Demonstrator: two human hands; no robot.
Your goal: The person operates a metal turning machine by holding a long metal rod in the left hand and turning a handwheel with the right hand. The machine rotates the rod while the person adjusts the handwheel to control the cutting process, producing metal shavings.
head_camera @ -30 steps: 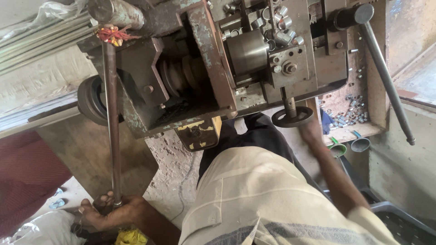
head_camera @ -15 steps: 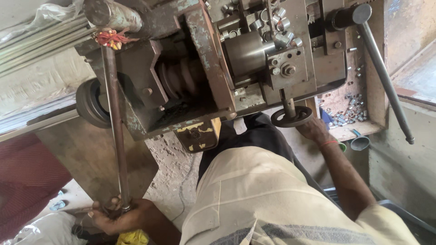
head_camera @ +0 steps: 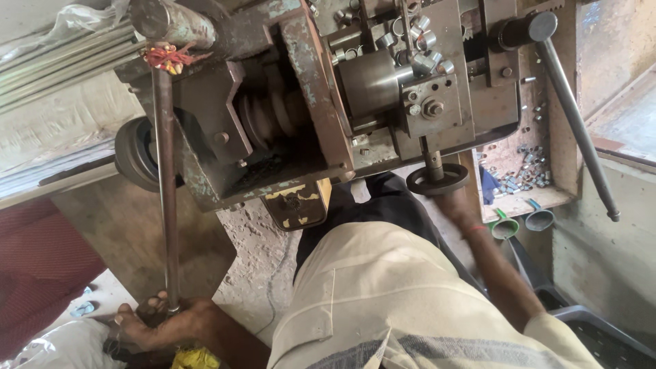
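While the left hand (head_camera: 160,321) is wrapped shut around the lower end of the long steel lever bar (head_camera: 165,198), the right hand (head_camera: 452,203) sits at the small black handwheel (head_camera: 437,180); its fingers are hidden behind the wheel rim, so the grip cannot be confirmed, only contact. The lever bar runs nearly upright from the left hand at 7 o'clock to a pivot near 11 o'clock, where a red and yellow thread tuft (head_camera: 164,56) is tied. The handwheel hangs below the machine head (head_camera: 383,89), just right of frame centre.

Progress, as a judgement: both controls are held, and round stock appears seated in the grey cylindrical spindle nose (head_camera: 369,82). Finished small metal pieces (head_camera: 529,171) already lie in the wooden tray (head_camera: 526,198) at 3 o'clock, so several cycles look complete; no end point for the remaining work is visible.

Outward from the controls: a stepped belt pulley (head_camera: 270,123) sits inside the worn green-painted frame. A second long handle (head_camera: 577,123) slants down at 2 to 3 o'clock. Two small green cups (head_camera: 523,224) stand below the tray. Bundled steel rods (head_camera: 61,58) lie at 10 o'clock. Flooring is rough, dusty concrete (head_camera: 260,260); a grey plastic crate (head_camera: 601,335) sits at 4 o'clock.
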